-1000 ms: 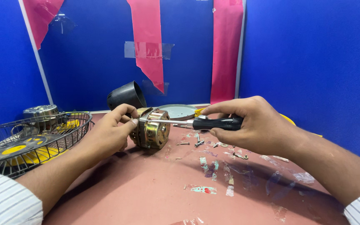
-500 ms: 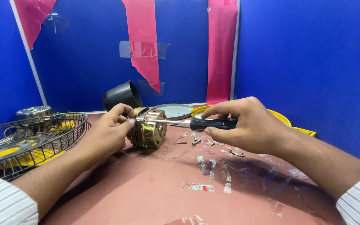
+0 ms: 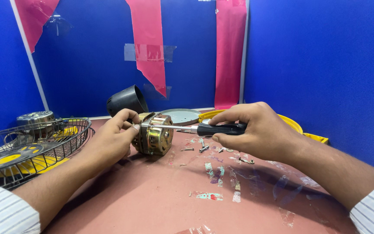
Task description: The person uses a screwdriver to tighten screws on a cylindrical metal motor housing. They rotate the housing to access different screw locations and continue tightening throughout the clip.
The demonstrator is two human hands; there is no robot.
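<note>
A brass-coloured fan motor [image 3: 154, 134] lies on its side on the reddish table [image 3: 165, 199]. My left hand [image 3: 111, 141] grips its left side and steadies it. My right hand [image 3: 256, 130] holds a black-handled screwdriver [image 3: 219, 128] level, and the metal shaft reaches left across the top of the motor to my left fingertips. Loose screws [image 3: 200, 148] lie on the table just right of the motor, under the screwdriver.
A wire fan guard with yellow blades [image 3: 20, 149] sits at the left, with a metal cap [image 3: 35, 119] behind it. A black plastic housing [image 3: 126, 100], a grey round plate [image 3: 180, 116] and a yellow part [image 3: 295, 125] stand at the back. Torn tape scraps [image 3: 215, 171] dot the table. Blue partition walls surround it.
Both hands, the motor and the screwdriver keep their grip and pose. The view has only shifted slightly.
</note>
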